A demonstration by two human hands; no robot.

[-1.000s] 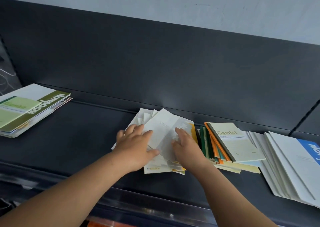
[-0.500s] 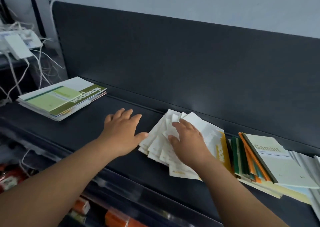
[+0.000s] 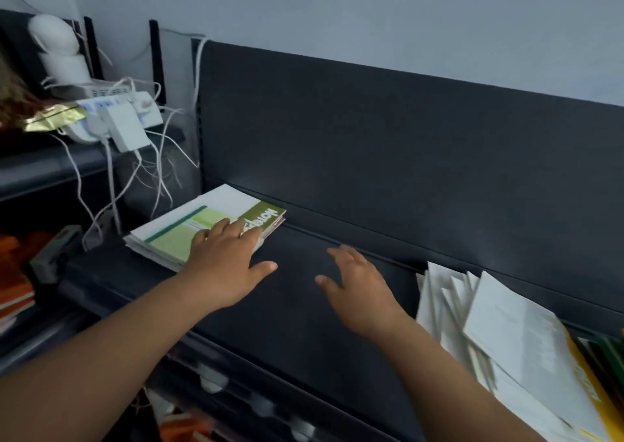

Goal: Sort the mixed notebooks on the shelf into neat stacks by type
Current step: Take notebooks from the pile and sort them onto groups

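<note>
Head view, the only one given. Your left grip lies released on the green-covered stack. Its fingers are straight and spread across the cover's right end, and its thumb juts out over bare shelf; it presses rather than clasps. That stack sits at the left end of the shelf, close to the dark back panel. A larger white-and-olive notebook lies under the pale green one, and the edges are slightly stepped. Your right grip hovers over the middle of the shelf, fingers loosely spread and grasping nothing, apart from both piles. To its right lies the white pile, fanned out with corners pointing several ways, the top cover edged in yellow. Beyond it, at the picture's edge, a few dark green spines just show. Adapters and white cables crowd the neighbouring shelf on the left. By this evidence the sorting is partly done: one stack is gathered but mixes two formats, the white pile needs squaring, and you have bare shelf between them for further stacks.
</note>
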